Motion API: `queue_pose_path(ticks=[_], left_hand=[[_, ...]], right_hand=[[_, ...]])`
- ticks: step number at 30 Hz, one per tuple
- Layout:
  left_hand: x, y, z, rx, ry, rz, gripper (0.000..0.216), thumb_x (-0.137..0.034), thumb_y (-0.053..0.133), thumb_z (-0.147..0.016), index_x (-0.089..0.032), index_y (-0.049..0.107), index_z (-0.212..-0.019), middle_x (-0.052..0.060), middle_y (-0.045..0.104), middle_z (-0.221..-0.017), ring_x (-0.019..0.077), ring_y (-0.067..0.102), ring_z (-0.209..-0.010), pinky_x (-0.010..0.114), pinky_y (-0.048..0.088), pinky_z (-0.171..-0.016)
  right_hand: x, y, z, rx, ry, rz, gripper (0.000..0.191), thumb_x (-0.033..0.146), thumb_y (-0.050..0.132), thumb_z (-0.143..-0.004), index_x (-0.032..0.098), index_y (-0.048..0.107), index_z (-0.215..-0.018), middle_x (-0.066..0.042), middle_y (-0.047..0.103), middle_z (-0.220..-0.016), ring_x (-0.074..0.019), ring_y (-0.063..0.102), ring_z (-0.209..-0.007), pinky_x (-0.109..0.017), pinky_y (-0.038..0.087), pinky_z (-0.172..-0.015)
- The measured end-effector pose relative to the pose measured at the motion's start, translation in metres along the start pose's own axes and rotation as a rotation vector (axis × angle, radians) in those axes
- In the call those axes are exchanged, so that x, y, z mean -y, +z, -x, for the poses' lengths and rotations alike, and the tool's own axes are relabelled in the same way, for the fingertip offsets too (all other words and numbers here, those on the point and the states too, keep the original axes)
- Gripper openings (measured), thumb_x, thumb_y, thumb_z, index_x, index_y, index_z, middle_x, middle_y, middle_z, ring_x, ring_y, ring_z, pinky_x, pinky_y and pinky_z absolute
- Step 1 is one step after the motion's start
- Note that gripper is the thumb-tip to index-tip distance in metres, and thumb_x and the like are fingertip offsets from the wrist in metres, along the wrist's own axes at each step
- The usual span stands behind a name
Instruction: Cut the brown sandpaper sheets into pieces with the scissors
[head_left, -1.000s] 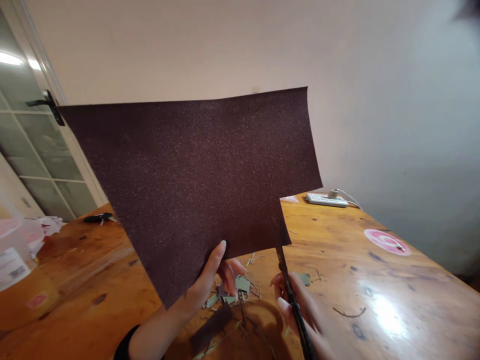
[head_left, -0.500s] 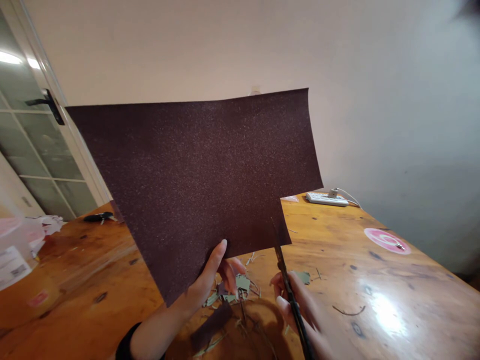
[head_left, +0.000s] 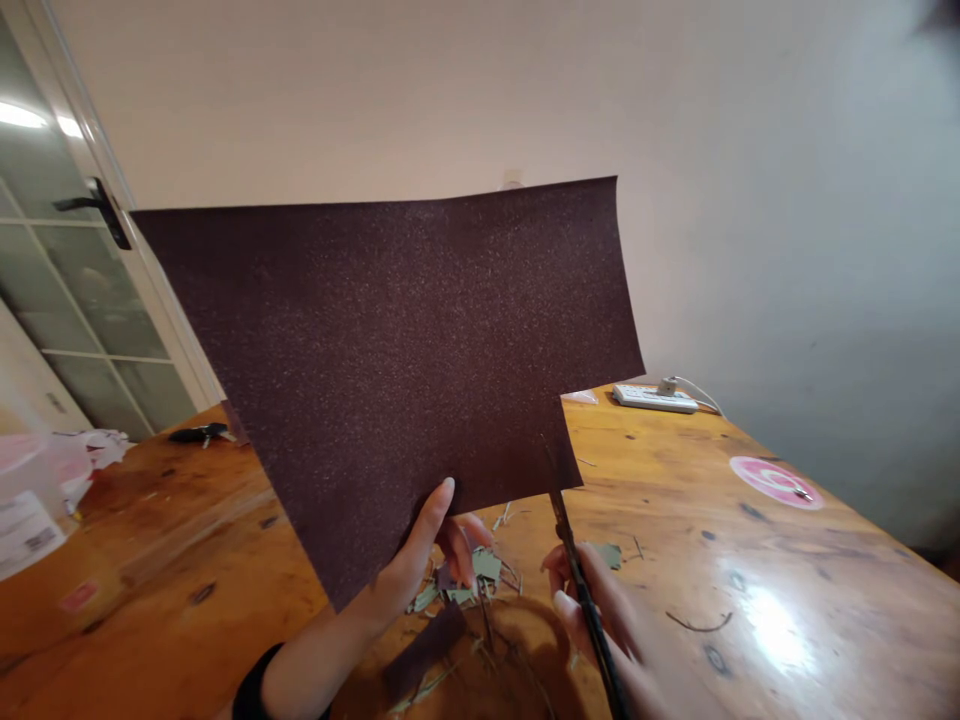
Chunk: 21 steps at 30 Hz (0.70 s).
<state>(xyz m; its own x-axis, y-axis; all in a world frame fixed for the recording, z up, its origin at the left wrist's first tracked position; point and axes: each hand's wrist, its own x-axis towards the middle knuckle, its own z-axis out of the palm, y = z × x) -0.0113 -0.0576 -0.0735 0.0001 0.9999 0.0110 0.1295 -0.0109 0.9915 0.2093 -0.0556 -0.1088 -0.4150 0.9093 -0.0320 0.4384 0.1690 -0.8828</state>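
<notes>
A large dark brown speckled sheet of paper [head_left: 390,340] is held up before me, with a corner notch cut out at its lower right. My left hand [head_left: 435,545] pinches its lower edge, thumb on the near face and fingers behind. My right hand [head_left: 589,600] is closed around dark scissors [head_left: 577,570]. Their blades meet the bottom edge of the sheet, a little left of the notch's lower corner. Below the sheet lie green and brown paper scraps [head_left: 486,565] and thin strips. A dark rectangular offcut [head_left: 426,650] rests nearer to me.
On the wooden table [head_left: 660,480], a white power strip [head_left: 654,398] with a plug lies by the wall. A pink round sticker [head_left: 776,482] is at right, near a curved thin strip [head_left: 699,624]. Keys [head_left: 201,434] and a plastic package [head_left: 30,510] are at left.
Almost nothing differs. The sheet, both hands and the scissors keep the same positions, and the view has shifted only very slightly.
</notes>
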Motion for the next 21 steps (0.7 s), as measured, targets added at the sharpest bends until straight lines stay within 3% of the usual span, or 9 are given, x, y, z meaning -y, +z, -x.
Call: queue_pose_path(ticks=[7,15,21], left_hand=[[0.006,0.0,0.001,-0.027,0.05,0.032,0.074,-0.076,0.031,-0.083,-0.017,0.067,-0.056,0.005,0.058,-0.044,0.017,0.054,-0.051,0.03,0.047,-0.062],[0.007,0.003,0.003,-0.017,0.055,0.05,0.074,-0.073,0.033,-0.085,-0.015,0.071,-0.061,0.005,0.059,-0.044,0.0154,0.053,-0.046,0.028,0.046,-0.058],[0.008,0.005,0.005,0.016,0.04,0.047,0.074,-0.073,0.031,-0.086,-0.016,0.073,-0.064,0.004,0.06,-0.046,0.0152,0.055,-0.048,0.028,0.046,-0.059]], right_hand=[[-0.01,0.003,0.001,-0.097,-0.006,-0.033,0.057,0.069,0.052,-0.079,0.022,0.064,-0.11,-0.011,0.069,-0.111,-0.0303,0.063,-0.108,-0.039,0.051,-0.091],[0.006,0.004,0.002,-0.099,-0.056,-0.051,0.055,0.07,0.045,-0.082,0.023,0.061,-0.106,-0.008,0.069,-0.101,-0.0253,0.064,-0.098,-0.033,0.05,-0.089],[-0.004,0.011,-0.001,-0.122,-0.059,-0.039,0.052,0.068,0.049,-0.081,0.022,0.061,-0.103,-0.007,0.067,-0.091,-0.0249,0.065,-0.088,-0.034,0.053,-0.08]])
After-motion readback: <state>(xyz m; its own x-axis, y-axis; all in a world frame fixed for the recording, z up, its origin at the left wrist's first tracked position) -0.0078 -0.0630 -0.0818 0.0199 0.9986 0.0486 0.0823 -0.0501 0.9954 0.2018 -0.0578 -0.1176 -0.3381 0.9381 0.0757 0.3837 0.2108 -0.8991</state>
